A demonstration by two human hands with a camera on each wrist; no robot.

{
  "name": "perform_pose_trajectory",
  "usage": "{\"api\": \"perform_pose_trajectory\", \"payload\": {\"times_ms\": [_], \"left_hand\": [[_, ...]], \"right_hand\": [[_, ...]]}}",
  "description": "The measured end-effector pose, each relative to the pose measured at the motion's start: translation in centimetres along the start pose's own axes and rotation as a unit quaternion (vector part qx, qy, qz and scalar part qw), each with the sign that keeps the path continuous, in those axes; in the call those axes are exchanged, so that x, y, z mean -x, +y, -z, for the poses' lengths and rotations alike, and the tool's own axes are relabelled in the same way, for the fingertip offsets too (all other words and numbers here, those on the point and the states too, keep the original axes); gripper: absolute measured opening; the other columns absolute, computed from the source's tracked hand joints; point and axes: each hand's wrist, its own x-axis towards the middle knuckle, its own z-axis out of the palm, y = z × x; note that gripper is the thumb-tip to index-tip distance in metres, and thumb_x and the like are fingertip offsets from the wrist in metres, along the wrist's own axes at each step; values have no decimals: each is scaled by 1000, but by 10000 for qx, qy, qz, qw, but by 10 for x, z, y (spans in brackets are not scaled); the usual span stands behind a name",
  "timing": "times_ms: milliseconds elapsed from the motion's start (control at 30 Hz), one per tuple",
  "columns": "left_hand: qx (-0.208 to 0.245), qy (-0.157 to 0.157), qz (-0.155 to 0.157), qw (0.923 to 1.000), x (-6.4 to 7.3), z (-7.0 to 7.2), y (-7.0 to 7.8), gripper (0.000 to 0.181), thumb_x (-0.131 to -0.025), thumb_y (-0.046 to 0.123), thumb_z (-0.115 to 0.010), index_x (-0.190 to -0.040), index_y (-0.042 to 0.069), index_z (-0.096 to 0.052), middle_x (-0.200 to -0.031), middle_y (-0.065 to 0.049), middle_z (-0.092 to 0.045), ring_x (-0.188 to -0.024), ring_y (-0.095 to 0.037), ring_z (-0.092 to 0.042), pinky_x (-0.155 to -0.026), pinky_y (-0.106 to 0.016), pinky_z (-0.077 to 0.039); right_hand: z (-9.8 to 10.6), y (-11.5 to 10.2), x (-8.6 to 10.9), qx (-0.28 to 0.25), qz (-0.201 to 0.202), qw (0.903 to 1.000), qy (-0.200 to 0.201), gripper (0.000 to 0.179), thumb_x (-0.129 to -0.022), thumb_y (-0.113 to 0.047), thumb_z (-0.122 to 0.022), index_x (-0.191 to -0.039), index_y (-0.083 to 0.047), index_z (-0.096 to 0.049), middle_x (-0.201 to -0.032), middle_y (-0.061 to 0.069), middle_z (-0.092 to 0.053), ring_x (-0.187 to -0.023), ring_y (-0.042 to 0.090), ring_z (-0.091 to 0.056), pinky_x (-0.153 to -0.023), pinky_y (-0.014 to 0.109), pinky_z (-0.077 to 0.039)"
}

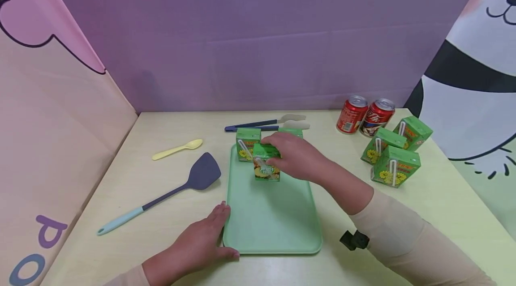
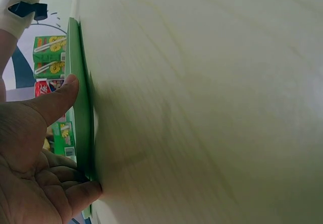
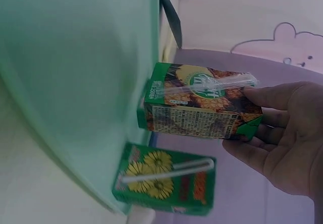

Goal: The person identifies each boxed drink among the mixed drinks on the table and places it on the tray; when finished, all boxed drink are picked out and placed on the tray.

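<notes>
My right hand [image 1: 296, 154] holds a green juice carton [image 3: 202, 100] by its top end, over the back part of the green tray [image 1: 274, 219]. Pineapple pictures and a straw show on its sides; whether its base touches the tray I cannot tell. A second juice carton [image 1: 247, 143] stands in the tray's back left corner. Another juice carton [image 1: 291, 132] at the back right is mostly behind my right hand. My left hand [image 1: 197, 243] rests against the tray's front left corner, its thumb [image 2: 63, 95] lying along the rim and its fingers on the left side.
Several more juice cartons [image 1: 395, 167] and two red cans [image 1: 352, 114] stand at the right. Left of the tray lie a dark spatula [image 1: 203, 173] with a light blue handle and a yellow spoon [image 1: 179, 149]. Blue-handled utensils [image 1: 262, 123] lie behind the tray, near the purple backdrop [image 1: 242, 53].
</notes>
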Motion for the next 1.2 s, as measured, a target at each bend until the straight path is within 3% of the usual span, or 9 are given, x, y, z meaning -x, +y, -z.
{"api": "perform_pose_trajectory", "payload": {"times_ms": [233,433,900,1200], "left_hand": [[-88,-10,-22,10000,-1,0,-1,104,-76,57,-77,-151,-1,-33,-159,-18,-28,-146,-32,-30,-107,-50,-42],[-115,44,-79,9999,-1,-1,-2,104,-76,57,-77,-151,-1,-33,-159,-18,-28,-146,-32,-30,-107,-49,-42],[-39,-61,23,10000,-1,2,-1,105,-76,57,-77,-151,-1,-32,-160,-19,-27,-147,-33,-29,-108,-51,-41],[-68,56,-49,9999,0,0,0,105,-76,56,-78,-151,-2,-32,-159,-20,-28,-146,-33,-30,-108,-51,-41]], "right_hand": [[-23,-12,-17,8,112,9999,-103,51,-93,-28,-68,-140,-15,-54,-143,5,-53,-138,27,-43,-107,46,-43],[-34,-12,-24,-135,239,9996,-85,49,-95,-28,-67,-140,-17,-53,-145,3,-51,-139,24,-42,-109,44,-42],[-34,-10,-29,-178,171,9992,-302,52,-95,-34,-64,-144,-20,-50,-150,3,-47,-145,26,-35,-114,47,-36],[-34,-9,-29,-127,165,9992,-355,53,-95,-35,-64,-144,-19,-50,-149,3,-47,-145,25,-34,-114,46,-36]]}}
